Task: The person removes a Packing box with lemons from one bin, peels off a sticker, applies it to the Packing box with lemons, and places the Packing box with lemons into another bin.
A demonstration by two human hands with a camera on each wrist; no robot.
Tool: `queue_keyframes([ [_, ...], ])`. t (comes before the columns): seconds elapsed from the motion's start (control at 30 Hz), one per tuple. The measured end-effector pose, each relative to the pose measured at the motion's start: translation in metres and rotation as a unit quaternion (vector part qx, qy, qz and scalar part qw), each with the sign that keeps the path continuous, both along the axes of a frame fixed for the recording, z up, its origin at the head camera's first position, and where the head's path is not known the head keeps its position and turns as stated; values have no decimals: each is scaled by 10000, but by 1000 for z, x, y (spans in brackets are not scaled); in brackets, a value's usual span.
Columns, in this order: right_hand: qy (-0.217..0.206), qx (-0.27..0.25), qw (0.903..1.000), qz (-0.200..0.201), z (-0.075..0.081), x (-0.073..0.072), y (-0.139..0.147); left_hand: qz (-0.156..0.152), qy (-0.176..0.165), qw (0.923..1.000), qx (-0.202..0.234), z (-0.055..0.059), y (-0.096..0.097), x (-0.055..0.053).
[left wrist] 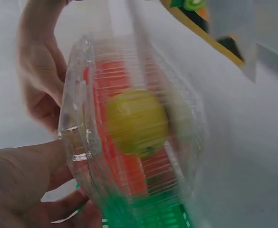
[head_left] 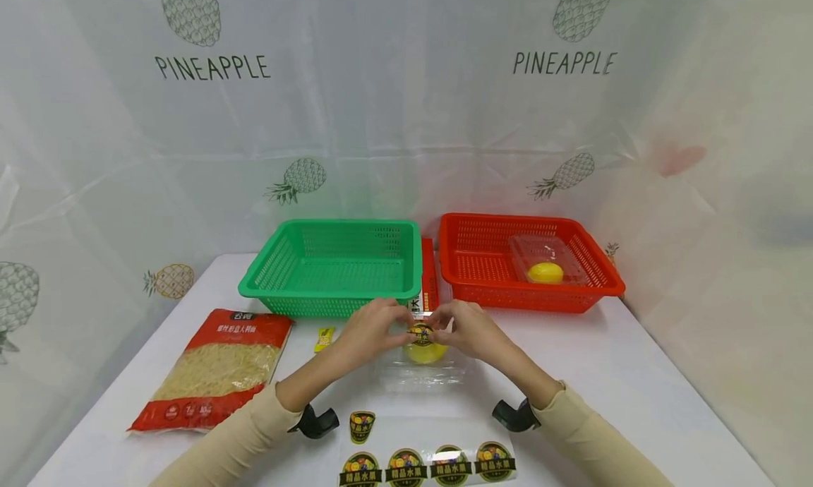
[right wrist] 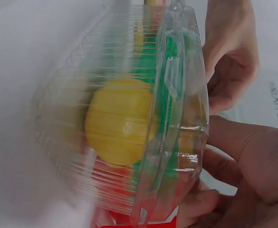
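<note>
A clear plastic box with a yellow lemon inside sits in the middle of the table. On top of its lid is a round black-and-gold fruit sticker. My left hand touches the sticker's left edge with its thumb, the forefinger held apart. From the right side, my right hand has its thumb and fingers at the opposite edge. Both wrist views look through the box's ribbed side, with the hands over the lid. Closer to me lies a sheet of matching stickers, one sticker partly curled.
Behind the box stand a green basket and a red basket, the red one holding another clear box with a lemon. A pasta bag and small yellow packet lie left. A red package sits between the baskets.
</note>
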State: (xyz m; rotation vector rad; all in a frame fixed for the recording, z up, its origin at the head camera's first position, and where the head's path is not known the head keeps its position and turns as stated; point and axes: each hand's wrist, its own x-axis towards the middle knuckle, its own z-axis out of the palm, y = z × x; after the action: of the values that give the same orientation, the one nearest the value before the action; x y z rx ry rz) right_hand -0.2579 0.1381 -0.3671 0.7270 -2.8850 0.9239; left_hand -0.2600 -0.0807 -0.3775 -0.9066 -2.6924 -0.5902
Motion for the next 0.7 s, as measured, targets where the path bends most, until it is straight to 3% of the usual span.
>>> queue_keyframes([
  [0.17,47,253,9984,-499,1,3,3,290,288,9991,-147,-2,0,4],
  [0.3,-128,570,9954,-756,1,1,4,508,200,9977,-411,-2,-1,8],
  [0.5,-411,718,9937,-753,-8,-4,6,601,-642,9948,-506,-5,-2,4],
  [0.7,-433,519,9971,-353,-12,-8,9,30,-1264,9920,-47,-13,-5,-12],
])
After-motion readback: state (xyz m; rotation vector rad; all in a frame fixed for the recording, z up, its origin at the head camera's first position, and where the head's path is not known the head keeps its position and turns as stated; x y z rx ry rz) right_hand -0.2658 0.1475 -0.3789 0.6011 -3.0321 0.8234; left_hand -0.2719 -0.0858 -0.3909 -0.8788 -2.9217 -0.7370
